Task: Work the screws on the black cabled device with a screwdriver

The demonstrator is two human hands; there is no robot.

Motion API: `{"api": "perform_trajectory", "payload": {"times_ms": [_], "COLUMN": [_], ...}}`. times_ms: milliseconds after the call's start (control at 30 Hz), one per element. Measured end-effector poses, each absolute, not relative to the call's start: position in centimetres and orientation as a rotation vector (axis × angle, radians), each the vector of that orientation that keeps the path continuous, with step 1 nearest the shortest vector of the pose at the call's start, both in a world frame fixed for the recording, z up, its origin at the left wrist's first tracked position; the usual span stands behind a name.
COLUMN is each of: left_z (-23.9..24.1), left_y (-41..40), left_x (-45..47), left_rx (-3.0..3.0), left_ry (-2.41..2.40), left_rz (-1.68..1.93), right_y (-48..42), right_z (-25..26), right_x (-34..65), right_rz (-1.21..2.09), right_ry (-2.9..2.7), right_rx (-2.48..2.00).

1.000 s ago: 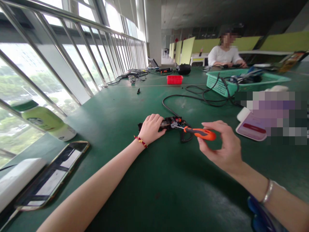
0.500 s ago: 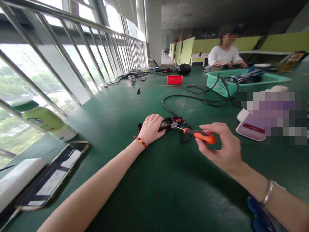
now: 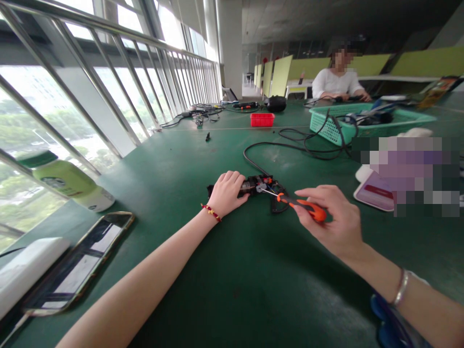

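nearest of all, a silver bangle [image 3: 401,286] sits on the right wrist, and a dark blue thing [image 3: 389,324] lies just under that forearm (too cut off at the edge to tell what it is). well out to the left of the left forearm, a phone [image 3: 78,263] lies flat on the green table [image 3: 232,280], with a white object [image 3: 25,270] beside it. a green bottle [image 3: 68,180] lies on its side beyond them.

the left wrist wears a red beaded bracelet [image 3: 211,211]. the left hand [image 3: 227,193] lies palm down with its fingers curled over the near end of a small black device [image 3: 259,185], pinning it to the table. the device's far end sticks out to the right of the knuckles, with coloured wires showing.

the right hand [image 3: 333,222] is closed loosely around an orange-handled screwdriver [image 3: 308,208], pinched between thumb and fingertips. the handle slants up and left from the hand, and its thin metal shaft reaches to the device's open end.

just right of the right hand lies a pink and white card [image 3: 373,191]. a black cable [image 3: 275,147] runs from the device away past both hands, looping towards a green basket [image 3: 362,126] far beyond the right hand. a red box [image 3: 262,119] stands further off beyond the left hand. at the far end a person in a white top [image 3: 337,82] sits at the table.
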State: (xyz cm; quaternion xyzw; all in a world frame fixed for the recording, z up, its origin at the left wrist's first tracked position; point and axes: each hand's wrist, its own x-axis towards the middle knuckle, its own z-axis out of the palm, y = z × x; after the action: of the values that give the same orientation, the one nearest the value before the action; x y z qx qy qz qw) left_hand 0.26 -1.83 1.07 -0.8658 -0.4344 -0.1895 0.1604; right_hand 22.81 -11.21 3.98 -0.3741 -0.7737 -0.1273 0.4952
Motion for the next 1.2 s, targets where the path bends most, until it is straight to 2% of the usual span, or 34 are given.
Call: {"api": "perform_trajectory", "payload": {"times_ms": [1200], "left_z": [1.04], "left_y": [-1.79], "left_x": [0.24], "left_rx": [-2.492], "left_ry": [-1.247], "left_rz": [-0.555], "right_y": [-11.03], "right_z": [3.89], "right_x": [22.84], "right_rz": [-0.301], "right_ry": [-1.795], "right_rx": [-0.913]}}
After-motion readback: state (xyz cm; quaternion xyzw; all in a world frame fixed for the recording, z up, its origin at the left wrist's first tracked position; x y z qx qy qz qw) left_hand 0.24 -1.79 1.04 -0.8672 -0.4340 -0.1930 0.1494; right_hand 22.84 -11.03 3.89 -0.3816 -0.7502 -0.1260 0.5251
